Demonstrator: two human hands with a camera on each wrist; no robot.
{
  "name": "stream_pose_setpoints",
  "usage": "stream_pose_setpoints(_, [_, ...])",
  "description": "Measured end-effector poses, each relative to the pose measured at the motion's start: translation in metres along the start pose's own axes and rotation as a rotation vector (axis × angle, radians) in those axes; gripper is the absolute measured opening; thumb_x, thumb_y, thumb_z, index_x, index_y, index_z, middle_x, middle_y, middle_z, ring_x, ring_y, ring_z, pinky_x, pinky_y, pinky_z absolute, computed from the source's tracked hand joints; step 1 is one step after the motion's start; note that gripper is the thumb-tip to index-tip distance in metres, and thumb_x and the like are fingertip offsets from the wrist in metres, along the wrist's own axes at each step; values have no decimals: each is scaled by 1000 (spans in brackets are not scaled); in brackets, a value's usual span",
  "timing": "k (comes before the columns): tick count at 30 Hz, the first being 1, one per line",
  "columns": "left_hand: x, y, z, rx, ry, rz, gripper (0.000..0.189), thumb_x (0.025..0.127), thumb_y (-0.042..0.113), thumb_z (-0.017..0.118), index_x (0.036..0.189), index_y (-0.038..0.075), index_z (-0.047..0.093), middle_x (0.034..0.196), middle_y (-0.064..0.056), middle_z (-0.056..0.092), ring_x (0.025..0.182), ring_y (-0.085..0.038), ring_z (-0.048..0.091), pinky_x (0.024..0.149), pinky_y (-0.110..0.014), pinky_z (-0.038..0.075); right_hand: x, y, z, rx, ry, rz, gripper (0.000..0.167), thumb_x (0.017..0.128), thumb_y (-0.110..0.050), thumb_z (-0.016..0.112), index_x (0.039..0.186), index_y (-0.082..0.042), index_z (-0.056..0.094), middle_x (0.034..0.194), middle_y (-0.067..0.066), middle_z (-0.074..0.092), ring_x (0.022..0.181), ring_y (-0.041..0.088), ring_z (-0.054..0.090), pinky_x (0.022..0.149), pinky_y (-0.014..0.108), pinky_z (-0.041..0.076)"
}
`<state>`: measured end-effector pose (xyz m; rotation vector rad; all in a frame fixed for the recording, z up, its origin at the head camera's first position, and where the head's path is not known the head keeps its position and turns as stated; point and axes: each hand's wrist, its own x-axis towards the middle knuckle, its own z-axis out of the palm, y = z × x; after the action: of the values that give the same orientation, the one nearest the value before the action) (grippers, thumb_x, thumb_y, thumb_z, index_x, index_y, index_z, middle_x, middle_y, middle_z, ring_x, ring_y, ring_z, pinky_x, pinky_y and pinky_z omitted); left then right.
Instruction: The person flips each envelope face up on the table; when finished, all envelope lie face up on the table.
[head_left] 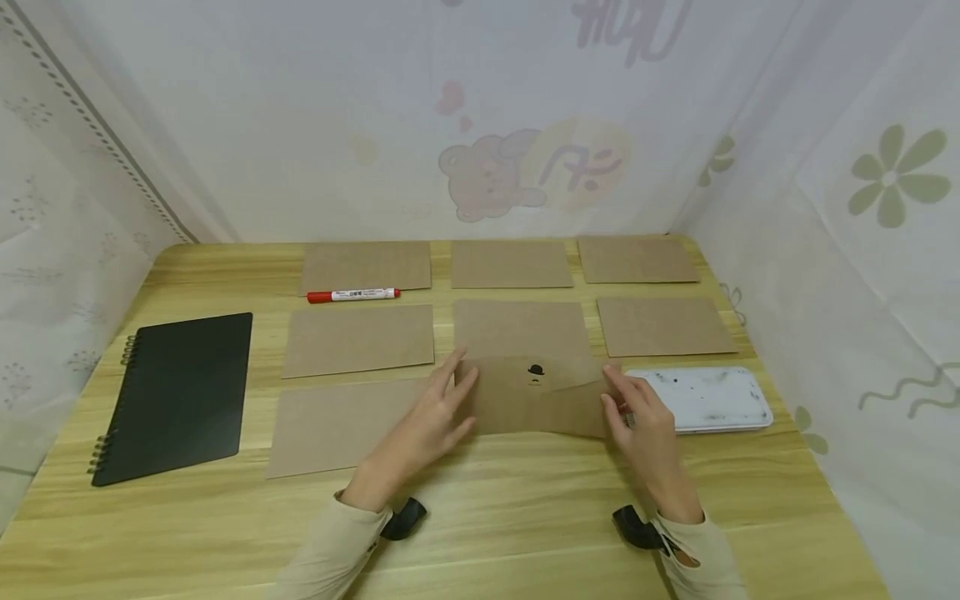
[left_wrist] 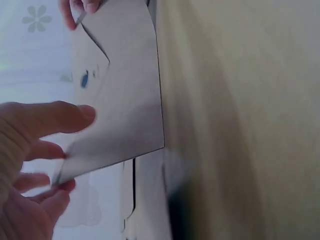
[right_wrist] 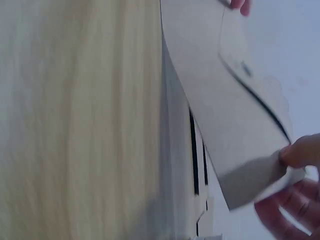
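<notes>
A brown kraft-paper envelope is tilted up between my hands, its pointed flap printed with a small black hat. My left hand has its fingers at the envelope's upper left corner. In the left wrist view, the left thumb lies in front of the envelope's face and the other fingers are by the corner. At the other end, my right hand pinches the envelope's side by the flap, thumb in front and fingers behind. Behind the envelope lies a flat brown paper rectangle, partly covered by it.
Several similar brown rectangles lie in rows; one is partly under the left hand. A red marker rests by the back left one. A black spiral notebook lies left; a white rounded case lies beside the right hand.
</notes>
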<state>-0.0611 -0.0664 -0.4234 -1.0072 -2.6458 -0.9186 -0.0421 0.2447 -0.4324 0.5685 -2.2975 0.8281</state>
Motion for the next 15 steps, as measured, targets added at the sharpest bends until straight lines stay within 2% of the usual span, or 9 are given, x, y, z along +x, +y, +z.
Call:
stream_pose_setpoints(3, [-1, 3, 3, 23, -58, -36, 71, 76, 9, 76, 134, -10, 40, 153, -19, 1, 135, -37, 21, 103, -40, 28, -3, -3, 2, -29, -31, 49, 43, 75, 10, 68, 116, 2, 62, 90, 14, 59, 58, 15, 52, 51, 17, 42])
stream_pose_setpoints(6, [-2, 6, 6, 44, -93, -73, 73, 75, 10, 77, 135, -10, 39, 153, -18, -4, 136, -35, 19, 105, -38, 26, -4, -6, 4, -65, -58, 76, 45, 72, 11, 70, 115, 0, 63, 93, 15, 59, 58, 14, 50, 49, 20, 41])
stream_pose_setpoints(11, [-4, 11, 14, 49, -148, -107, 75, 73, 15, 80, 133, -11, 42, 151, -25, 7, 132, -37, 26, 101, -40, 34, -5, -16, 9, -86, -176, 131, 55, 73, -10, 77, 123, -1, 58, 113, 27, 50, 72, 28, 55, 51, 39, 46])
stream_pose_setpoints(15, [-5, 13, 20, 65, -145, -110, 69, 75, 16, 79, 129, -12, 46, 149, -28, 13, 127, -39, 32, 97, -40, 39, -6, -24, 12, -109, -287, 198, 65, 74, -21, 77, 130, -1, 51, 126, 31, 41, 92, 44, 56, 60, 55, 48])
